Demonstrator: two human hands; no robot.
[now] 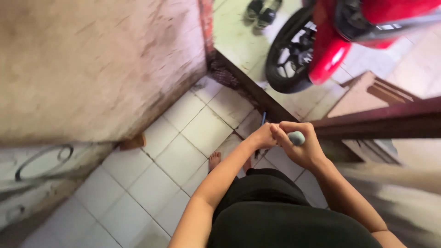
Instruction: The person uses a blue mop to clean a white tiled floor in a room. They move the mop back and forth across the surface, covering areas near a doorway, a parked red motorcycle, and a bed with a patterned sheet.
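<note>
Grey-green, rounded handle end [296,138] sits right of frame centre, wrapped by the curled fingers [294,127] of the right hand [301,144]. Left hand [264,136] closes on a thin blue stick [263,118] just beside it, above white floor tiles [183,156]. Red motorbike [340,41] stands upper right.

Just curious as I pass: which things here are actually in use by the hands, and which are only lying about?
In use:
left hand, closed on a thin blue handle
right hand, wrapped round a grey-green grip end

Lying about:
red motorbike past the doorway
shoes at the top
tiled floor
stained wall
</note>
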